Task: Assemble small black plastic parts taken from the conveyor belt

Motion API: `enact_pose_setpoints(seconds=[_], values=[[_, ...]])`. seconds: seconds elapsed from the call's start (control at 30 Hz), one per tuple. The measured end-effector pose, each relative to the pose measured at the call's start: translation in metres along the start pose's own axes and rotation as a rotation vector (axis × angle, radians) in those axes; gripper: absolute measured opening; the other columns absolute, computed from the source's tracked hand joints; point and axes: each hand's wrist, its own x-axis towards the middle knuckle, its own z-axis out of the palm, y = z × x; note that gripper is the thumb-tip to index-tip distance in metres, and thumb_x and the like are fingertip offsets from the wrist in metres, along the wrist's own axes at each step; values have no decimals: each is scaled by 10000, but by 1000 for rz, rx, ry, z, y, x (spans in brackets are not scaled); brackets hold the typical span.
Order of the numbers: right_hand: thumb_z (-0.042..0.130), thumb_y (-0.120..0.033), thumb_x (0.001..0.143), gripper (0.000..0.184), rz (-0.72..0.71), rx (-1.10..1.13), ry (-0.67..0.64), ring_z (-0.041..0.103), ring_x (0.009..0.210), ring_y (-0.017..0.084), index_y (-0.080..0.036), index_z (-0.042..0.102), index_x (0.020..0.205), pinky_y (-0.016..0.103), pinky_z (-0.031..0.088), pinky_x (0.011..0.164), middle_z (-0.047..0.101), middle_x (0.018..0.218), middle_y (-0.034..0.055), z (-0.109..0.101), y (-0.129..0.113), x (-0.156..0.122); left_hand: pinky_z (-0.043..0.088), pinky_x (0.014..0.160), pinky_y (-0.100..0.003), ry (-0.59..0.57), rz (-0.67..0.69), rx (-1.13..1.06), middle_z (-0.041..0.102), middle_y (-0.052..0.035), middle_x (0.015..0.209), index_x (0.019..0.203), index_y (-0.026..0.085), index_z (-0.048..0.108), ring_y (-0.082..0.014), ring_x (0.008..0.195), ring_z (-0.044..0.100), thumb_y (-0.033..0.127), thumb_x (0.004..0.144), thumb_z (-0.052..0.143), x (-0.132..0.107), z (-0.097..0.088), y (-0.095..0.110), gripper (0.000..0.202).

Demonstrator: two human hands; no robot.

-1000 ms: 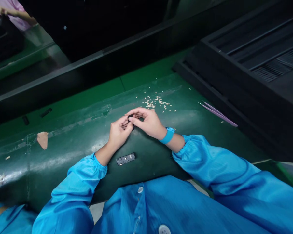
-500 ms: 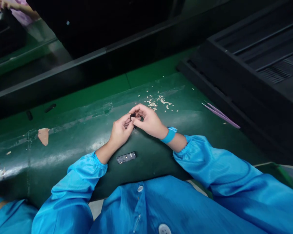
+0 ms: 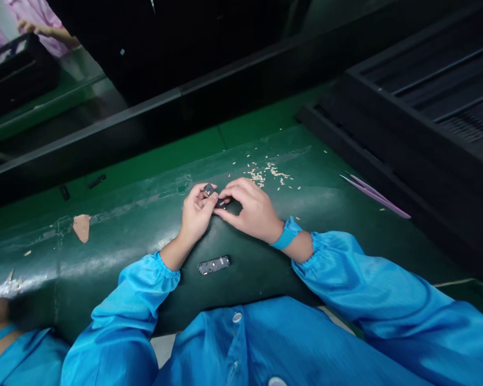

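A slim black electronic part (image 3: 210,190) with small light details is held between both hands above the green mat. My left hand (image 3: 198,210) is closed round its left portion, thumb pressed across the middle. The fingertips of my right hand (image 3: 253,208) pinch its lower right end, and the fingers hide some of the part. Nearer my body, a similar narrow dark part with exposed circuitry (image 3: 213,265) lies face up on the mat. Just beyond my right hand, several tiny pale strips (image 3: 271,172) are scattered.
Purple-handled tweezers (image 3: 380,198) lie at the right, beside a large black tray (image 3: 370,128). Two small black pieces (image 3: 97,181) and a tan scrap (image 3: 81,228) are at the left. A co-worker's blue sleeve (image 3: 28,356) shows at lower left; another person in pink (image 3: 50,32) is across the bench.
The held part has turned so that more of its length and its light details show. My right hand has shifted toward its right end. The whole view has moved slightly.
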Motion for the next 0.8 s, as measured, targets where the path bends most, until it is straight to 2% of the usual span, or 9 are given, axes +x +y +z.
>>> enact_pose_setpoints(seconds=[0.1, 0.2, 0.27, 0.37, 0.43, 0.5, 0.57, 0.67, 0.8], values=[[640, -230, 928, 52, -41, -60, -62, 637, 945, 262, -211, 651, 975, 418, 534, 854, 691, 980, 99, 0, 5, -3, 628, 730, -281, 16, -10, 62, 718, -53, 948, 1064, 198, 649, -172, 840, 725, 472, 883, 720, -4, 2, -3, 335], [581, -163, 928, 124, -18, -64, -53, 649, 924, 251, -206, 657, 1016, 394, 539, 826, 694, 971, 97, -2, 8, -5, 628, 682, -297, 9, -71, 50, 733, -66, 930, 1217, 199, 629, -176, 777, 727, 516, 996, 517, -8, 1, -2, 403], [581, -170, 929, 137, -17, -49, -75, 652, 907, 244, -208, 657, 1036, 381, 538, 808, 688, 962, 91, -7, 3, -5, 627, 714, -303, 72, -1, 47, 736, -74, 990, 1357, 221, 561, -185, 828, 735, 545, 1028, 427, -6, -4, 2, 481], [563, -191, 952, 160, -167, 25, -294, 650, 946, 238, -208, 658, 1080, 373, 528, 831, 696, 1012, 91, -16, -15, -8, 603, 698, -285, 208, 111, 104, 715, -72, 1048, 1419, 261, 511, -186, 865, 735, 606, 1033, 369, 8, -17, 3, 537], [542, -202, 971, 161, -329, 52, -509, 643, 933, 229, -202, 668, 1072, 370, 511, 823, 708, 1015, 86, -22, -30, -13, 570, 619, -268, 243, 80, 143, 701, -66, 980, 1343, 247, 569, -173, 780, 726, 649, 1028, 324, 20, -26, 1, 567], [529, -194, 975, 158, -445, 36, -668, 630, 886, 219, -202, 680, 1022, 365, 481, 790, 715, 982, 75, -27, -43, -17, 535, 563, -251, 240, 31, 172, 691, -59, 914, 1291, 224, 595, -156, 706, 706, 656, 1024, 337, 29, -30, -3, 570], [528, -176, 968, 158, -484, -2, -752, 612, 846, 212, -204, 684, 978, 364, 448, 759, 714, 939, 67, -30, -50, -22, 516, 552, -236, 235, 22, 197, 696, -49, 887, 1312, 215, 573, -143, 682, 691, 617, 1020, 424, 32, -31, -6, 519], [560, -192, 960, 125, -491, -48, -819, 600, 836, 221, -192, 683, 981, 373, 431, 743, 704, 916, 75, -29, -52, -26, 512, 571, -224, 220, 33, 214, 703, -35, 875, 1379, 226, 511, -131, 690, 681, 534, 1003, 542, 29, -28, -8, 487], [603, -214, 961, 117, -477, -25, -866, 624, 954, 242, -180, 661, 1056, 383, 486, 804, 712, 1064, 98, -16, -48, -33, 532, 595, -239, 191, 37, 208, 695, -35, 872, 1395, 239, 481, -137, 698, 681, 494, 995, 556, 22, -23, -10, 481]])
